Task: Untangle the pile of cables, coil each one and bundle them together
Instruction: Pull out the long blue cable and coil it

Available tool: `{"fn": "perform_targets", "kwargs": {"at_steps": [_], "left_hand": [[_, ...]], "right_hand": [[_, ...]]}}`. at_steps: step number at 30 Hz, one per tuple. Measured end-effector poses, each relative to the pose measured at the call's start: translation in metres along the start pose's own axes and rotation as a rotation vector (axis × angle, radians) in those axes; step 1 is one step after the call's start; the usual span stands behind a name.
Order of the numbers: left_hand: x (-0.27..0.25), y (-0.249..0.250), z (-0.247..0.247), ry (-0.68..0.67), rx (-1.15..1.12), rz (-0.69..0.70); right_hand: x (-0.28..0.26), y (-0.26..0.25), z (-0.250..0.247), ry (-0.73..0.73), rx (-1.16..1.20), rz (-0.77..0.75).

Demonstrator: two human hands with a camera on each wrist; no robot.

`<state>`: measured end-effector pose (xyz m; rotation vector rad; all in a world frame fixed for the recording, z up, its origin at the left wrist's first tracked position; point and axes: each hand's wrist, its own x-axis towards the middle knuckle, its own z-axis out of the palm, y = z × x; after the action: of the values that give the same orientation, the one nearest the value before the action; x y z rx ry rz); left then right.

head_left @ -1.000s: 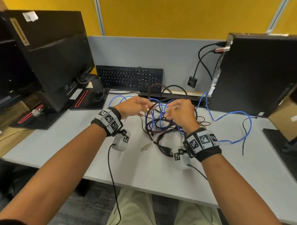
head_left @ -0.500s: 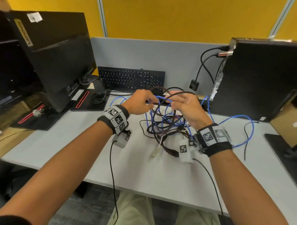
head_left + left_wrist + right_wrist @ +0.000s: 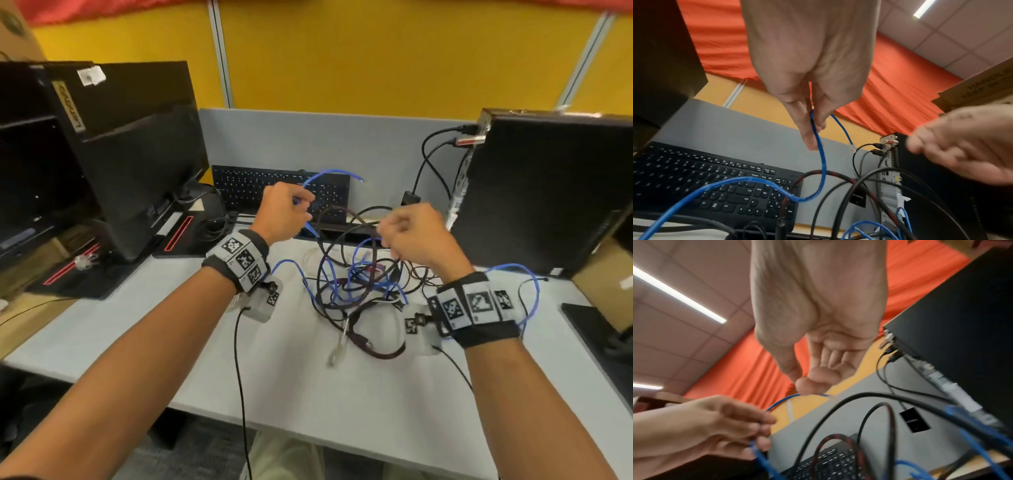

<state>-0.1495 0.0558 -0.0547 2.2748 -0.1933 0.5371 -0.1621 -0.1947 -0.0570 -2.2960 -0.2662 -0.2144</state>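
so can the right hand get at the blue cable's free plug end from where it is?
Probably yes. The plug end hangs in open air over the keyboard, just beyond the right hand, with nothing between; the left hand pinches the blue cable.

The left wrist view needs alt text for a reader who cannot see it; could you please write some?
The left hand pinches a blue cable near its free end, lifting it above a black keyboard. Black and red-black braided cables loop below, and the blurred right hand enters at the right.
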Motion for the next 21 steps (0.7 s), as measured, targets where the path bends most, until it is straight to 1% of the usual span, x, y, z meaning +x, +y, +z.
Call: {"fn": "perform_targets", "kwargs": {"at_steps": [1, 2, 5, 7, 9, 10, 12, 13, 14, 15, 16, 17, 18, 19, 20, 21], "left_hand": [[-0.003, 0.003, 0.003, -0.021, 0.008, 0.033], [-0.007, 0.006, 0.006, -0.038, 0.019, 0.070], [-0.020, 0.015, 0.012, -0.097, 0.057, 0.232], [-0.029, 0.017, 0.015, -0.128, 0.094, 0.340], [-0.035, 0.015, 0.017, -0.174, 0.117, 0.382], [-0.036, 0.014, 0.017, -0.220, 0.142, 0.387], [-0.038, 0.014, 0.014, -0.304, 0.171, 0.359], [-0.038, 0.015, 0.011, -0.279, 0.150, 0.330], [-0.037, 0.017, 0.009, -0.196, 0.109, 0.284], [-0.037, 0.019, 0.004, -0.066, 0.038, 0.219], [-0.035, 0.022, -0.001, 0.098, -0.054, 0.167], [-0.036, 0.026, -0.007, 0.267, -0.120, 0.164], [-0.037, 0.029, -0.013, 0.404, -0.119, 0.233], [-0.037, 0.033, -0.019, 0.472, -0.029, 0.345], [-0.038, 0.035, -0.025, 0.442, 0.125, 0.463], [-0.037, 0.037, -0.029, 0.344, 0.296, 0.547]], "right_hand": [[-0.001, -0.010, 0.008, 0.048, 0.072, -0.048], [-0.001, -0.019, 0.016, 0.064, 0.157, -0.061], [0.005, -0.033, 0.038, 0.020, 0.416, 0.005], [0.009, -0.036, 0.046, 0.073, 0.507, 0.040], [0.011, -0.039, 0.050, 0.127, 0.576, 0.041], [0.011, -0.040, 0.051, 0.133, 0.615, 0.022], [0.012, -0.046, 0.049, 0.126, 0.692, -0.044], [0.013, -0.048, 0.048, 0.128, 0.722, -0.088], [0.014, -0.050, 0.045, 0.139, 0.723, -0.134], [0.015, -0.050, 0.043, 0.157, 0.682, -0.175], [0.015, -0.051, 0.041, 0.167, 0.599, -0.209], [0.016, -0.050, 0.041, 0.155, 0.487, -0.235], [0.015, -0.050, 0.041, 0.116, 0.368, -0.261], [0.014, -0.051, 0.042, 0.060, 0.251, -0.294], [0.012, -0.053, 0.044, 0.010, 0.132, -0.335], [0.010, -0.056, 0.046, -0.014, 0.024, -0.388]]}}
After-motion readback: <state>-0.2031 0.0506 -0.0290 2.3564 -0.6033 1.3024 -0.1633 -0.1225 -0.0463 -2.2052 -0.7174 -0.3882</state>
